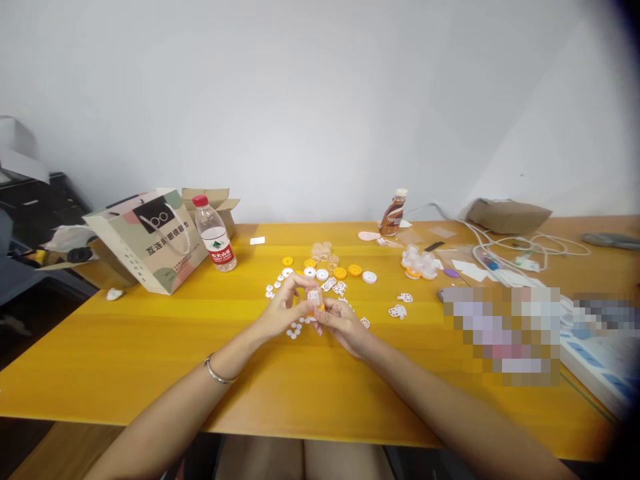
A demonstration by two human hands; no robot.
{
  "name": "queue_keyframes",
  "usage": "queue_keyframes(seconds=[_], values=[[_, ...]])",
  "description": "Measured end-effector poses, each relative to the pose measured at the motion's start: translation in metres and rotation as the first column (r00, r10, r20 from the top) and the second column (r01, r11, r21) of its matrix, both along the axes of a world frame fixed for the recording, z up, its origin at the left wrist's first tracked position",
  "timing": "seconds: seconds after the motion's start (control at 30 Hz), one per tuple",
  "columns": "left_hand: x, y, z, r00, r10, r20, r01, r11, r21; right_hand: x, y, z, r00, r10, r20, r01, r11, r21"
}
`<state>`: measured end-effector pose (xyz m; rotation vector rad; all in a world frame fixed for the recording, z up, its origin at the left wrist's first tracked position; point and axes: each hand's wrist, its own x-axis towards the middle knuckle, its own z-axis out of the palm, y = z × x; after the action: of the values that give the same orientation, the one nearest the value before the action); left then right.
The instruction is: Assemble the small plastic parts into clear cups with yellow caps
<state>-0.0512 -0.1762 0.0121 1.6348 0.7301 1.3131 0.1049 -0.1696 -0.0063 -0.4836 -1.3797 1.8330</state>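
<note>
My left hand [290,303] and my right hand [345,325] both grip a small capsule with a clear top and an orange base [315,300], held just above the table. Something white with cut-outs shows inside its clear part. The fingers of my left hand curl over the top, while those of my right close on the lower part. Beyond my hands lie orange round caps [355,270], white round caps [369,277] and clear domes [321,251]. White openwork pieces [340,287] rest close to my right hand. Small white discs [294,331] lie below my left hand.
A paper bag [165,247], a water bottle [219,243] and a cardboard box [223,203] stand at the left. A coffee bottle [393,215] stands at the back. Assembled clear capsules [420,263], white cables [495,243] and a power strip [590,367] are on the right.
</note>
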Motion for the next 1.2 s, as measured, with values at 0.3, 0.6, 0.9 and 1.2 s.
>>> queue_keyframes(seconds=[0.3, 0.6, 0.9, 1.2], values=[[0.0035, 0.0021, -0.0015, 0.989, 0.051, 0.142, -0.047, 0.998, -0.035, 0.0004, -0.0032, 0.0014, 0.986, 0.11, -0.121, -0.131, 0.976, -0.176], [0.0033, -0.0011, 0.0008, 0.985, -0.062, 0.159, 0.072, 0.996, -0.061, 0.0005, -0.0027, -0.0001, 0.981, 0.132, -0.144, -0.157, 0.971, -0.182], [0.0085, -0.0044, -0.0023, 0.982, -0.032, 0.185, 0.059, 0.988, -0.141, 0.0007, 0.0003, 0.0005, 0.985, 0.104, -0.141, -0.132, 0.971, -0.2], [0.0079, -0.0035, -0.003, 0.985, 0.126, 0.121, -0.128, 0.992, 0.013, 0.0011, -0.001, -0.0011, 0.992, 0.06, -0.109, -0.075, 0.987, -0.14]])
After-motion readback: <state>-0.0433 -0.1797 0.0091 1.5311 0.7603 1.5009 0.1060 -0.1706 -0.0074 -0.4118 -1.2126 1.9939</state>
